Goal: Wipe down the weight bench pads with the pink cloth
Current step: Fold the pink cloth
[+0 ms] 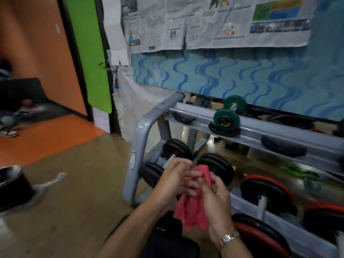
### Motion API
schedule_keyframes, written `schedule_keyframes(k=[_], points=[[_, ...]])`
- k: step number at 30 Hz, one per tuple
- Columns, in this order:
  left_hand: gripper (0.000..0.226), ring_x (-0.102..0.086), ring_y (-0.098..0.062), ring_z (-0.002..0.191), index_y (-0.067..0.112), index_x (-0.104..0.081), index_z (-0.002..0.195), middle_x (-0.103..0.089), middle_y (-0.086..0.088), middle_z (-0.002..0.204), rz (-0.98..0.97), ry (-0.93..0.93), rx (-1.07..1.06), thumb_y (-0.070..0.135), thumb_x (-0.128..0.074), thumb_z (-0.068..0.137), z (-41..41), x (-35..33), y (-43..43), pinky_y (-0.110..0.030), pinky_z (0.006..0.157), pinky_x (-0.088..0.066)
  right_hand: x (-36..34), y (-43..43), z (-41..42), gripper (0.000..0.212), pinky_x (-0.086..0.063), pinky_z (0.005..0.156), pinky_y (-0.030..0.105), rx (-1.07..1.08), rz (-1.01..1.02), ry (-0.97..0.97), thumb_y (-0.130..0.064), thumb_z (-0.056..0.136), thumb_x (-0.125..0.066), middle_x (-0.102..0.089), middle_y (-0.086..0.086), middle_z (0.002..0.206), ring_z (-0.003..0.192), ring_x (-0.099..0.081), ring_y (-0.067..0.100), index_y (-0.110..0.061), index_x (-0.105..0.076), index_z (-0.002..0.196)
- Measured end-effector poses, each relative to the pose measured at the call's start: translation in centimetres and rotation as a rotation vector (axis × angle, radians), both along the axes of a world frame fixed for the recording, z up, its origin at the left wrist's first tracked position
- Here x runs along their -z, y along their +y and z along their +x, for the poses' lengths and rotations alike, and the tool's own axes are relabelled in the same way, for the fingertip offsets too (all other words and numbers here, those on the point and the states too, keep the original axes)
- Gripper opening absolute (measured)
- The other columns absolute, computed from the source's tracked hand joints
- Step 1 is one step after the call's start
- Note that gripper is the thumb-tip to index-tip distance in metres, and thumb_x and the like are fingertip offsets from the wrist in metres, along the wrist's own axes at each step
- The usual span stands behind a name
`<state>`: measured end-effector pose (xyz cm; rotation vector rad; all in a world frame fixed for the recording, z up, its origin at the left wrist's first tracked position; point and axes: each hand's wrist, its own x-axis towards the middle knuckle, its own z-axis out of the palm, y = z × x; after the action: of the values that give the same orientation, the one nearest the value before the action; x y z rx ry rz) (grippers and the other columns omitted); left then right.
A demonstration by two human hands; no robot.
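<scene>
In the head view, the pink cloth (193,203) is bunched between both hands, in front of the near left end of the grey dumbbell rack (141,138). The left hand (175,181) reaches in from the rack's outer side. Its fingers are curled across the cloth's upper part and pinch it against the right hand (216,198). The right hand sits just beside it on the rack's inner side, with its fingers curled round the same upper fold and a wristwatch (229,238) on its wrist. The two hands touch over the cloth. A small peak of fabric sticks up above the fingers, and the larger part hangs loose below the palms between the two forearms.

The hanging end of the cloth lies above a black padded surface (167,233) on the near side of the rack. Whether they touch, I cannot tell.

On the rack's upper rail rests a green dumbbell (226,119). On the lower tier, directly behind the hands, stand black dumbbells (176,148), and further along that tier is a red-rimmed dumbbell (264,190). Behind the rack stands a blue wave-patterned panel (223,75), with newspaper sheets (204,21) hung above it. Beyond the rack's left end is a green door (87,49).
</scene>
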<state>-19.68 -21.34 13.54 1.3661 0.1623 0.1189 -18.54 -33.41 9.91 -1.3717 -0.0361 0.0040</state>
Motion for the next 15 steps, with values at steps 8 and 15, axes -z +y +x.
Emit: schedule_keyframes(k=[8,15], points=[[0.047,-0.059,-0.014,0.071,0.017,-0.067,0.101,-0.065,-0.001,0.082,-0.236,0.437,0.044,0.053,-0.077,0.072,1.2,11.3,8.8,-0.023,0.06,-0.049,5.7,5.6,4.9,0.042,-0.042,0.111,0.052,-0.202,0.215,0.347,-0.033,0.072,-0.08,-0.075,0.013,0.114,0.116,-0.066,0.033,-0.021,-0.075,0.112],[0.063,-0.058,-0.038,0.126,0.016,-0.068,0.128,-0.067,-0.018,0.129,-0.445,0.355,-0.011,0.029,-0.085,0.068,4.7,16.0,15.5,-0.054,0.113,-0.04,9.4,11.9,10.6,0.062,-0.047,0.102,0.051,-0.369,0.291,0.661,-0.053,0.097,-0.05,-0.069,0.03,0.119,0.117,-0.062,0.042,0.003,-0.065,0.121]])
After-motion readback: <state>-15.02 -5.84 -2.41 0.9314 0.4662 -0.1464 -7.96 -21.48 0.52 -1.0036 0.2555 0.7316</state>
